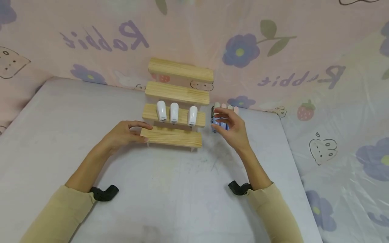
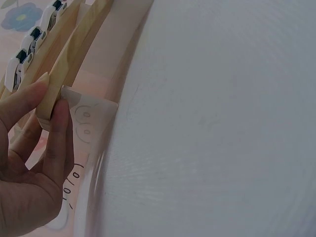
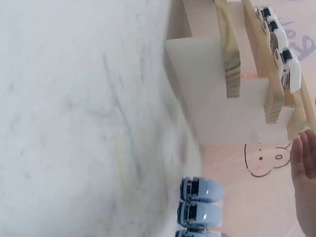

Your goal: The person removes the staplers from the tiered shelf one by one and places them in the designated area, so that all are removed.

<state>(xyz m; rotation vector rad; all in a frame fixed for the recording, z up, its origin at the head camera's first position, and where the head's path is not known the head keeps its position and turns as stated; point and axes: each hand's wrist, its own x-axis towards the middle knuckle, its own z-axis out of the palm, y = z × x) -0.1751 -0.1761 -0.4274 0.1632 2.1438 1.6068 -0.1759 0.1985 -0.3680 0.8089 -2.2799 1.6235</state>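
Note:
A tiered wooden shelf (image 1: pixel 171 136) stands against the patterned backdrop. My left hand (image 1: pixel 126 133) pinches the left end of its lowest board, thumb on one face and fingers on the other, as the left wrist view shows. On the second board from the bottom sit three white staplers (image 1: pixel 174 112), two close together at left and one apart at right. My right hand (image 1: pixel 234 130) hovers by the blue staplers (image 3: pixel 205 215) right of the shelf, fingers loosely bent. A gap separates its thumb from its fingers, and nothing shows between them. It partly hides the blue staplers in the head view.
Pale pink and greenish items (image 1: pixel 223 105) stand in a row behind the blue staplers. The two upper boards (image 1: pixel 180 70) rise behind the white staplers. White cloth (image 1: pixel 170 195) covers the table, and a printed curtain (image 1: pixel 188 33) hangs close behind the shelf.

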